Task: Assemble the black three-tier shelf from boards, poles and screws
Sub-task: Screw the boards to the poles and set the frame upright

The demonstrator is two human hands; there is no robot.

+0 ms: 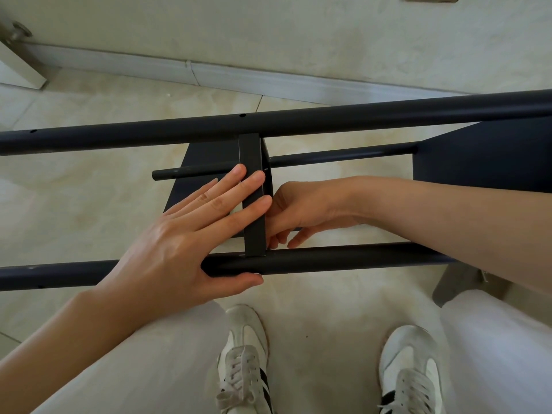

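two long black poles are lying sideways across the view, the far pole (298, 121) up top and the near pole (343, 259) close to the knees. the shelf is lying on its side on the pale floor (74, 189). a big board (484, 156) is standing at the right end. a middle board (254, 198) is sitting edge-up between the two poles, touching both. a thin back pole (343, 155) is running lower down behind it.

the left hand (185, 243) is lying flat, its straight fingers pressing on the middle board and its thumb hooking under the near pole. the right hand (298, 210) is reaching down beside the board with fingers curling in. it may be pinching a screw, but i am not seeing one, so i cannot tell.

the poles are looking hard, smooth and a bit slippery, so wrapping a whole hand round them is looking best. the board is looking stiff and thin, so holding its flat sides near the pole is keeping it from tipping. the little holes (242, 115) in the far pole are looking empty.
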